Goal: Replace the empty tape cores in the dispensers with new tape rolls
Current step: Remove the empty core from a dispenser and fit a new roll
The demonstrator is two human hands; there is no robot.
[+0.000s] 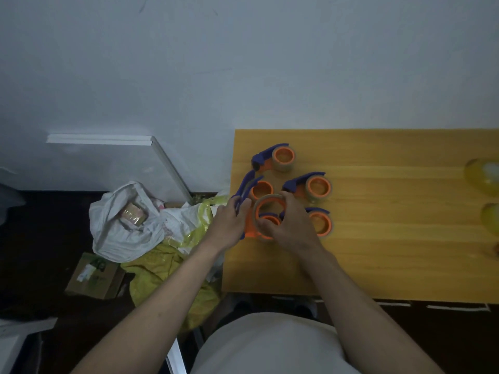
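Seen from above, looking down on a yellow wooden tabletop (378, 252). Held a tape roll (266, 205) tilted over the orange hub of the nearest blue-and-orange dispenser (256, 233), close to the tabletop's left edge. Gripped the roll with the right hand (293, 225), fingers curled round its rim. Steadied that dispenser's blue handle with the left hand (229, 222), fingers wrapped on it. Crowded round that dispenser: one dispenser (274, 157) farthest beyond it, another (256, 187) just behind, one (310, 186) behind and right, one (320, 222) just right. Left of the tabletop, on the floor: a white bag (121, 225), a yellow bag (162, 265), a cardboard box (91, 276).
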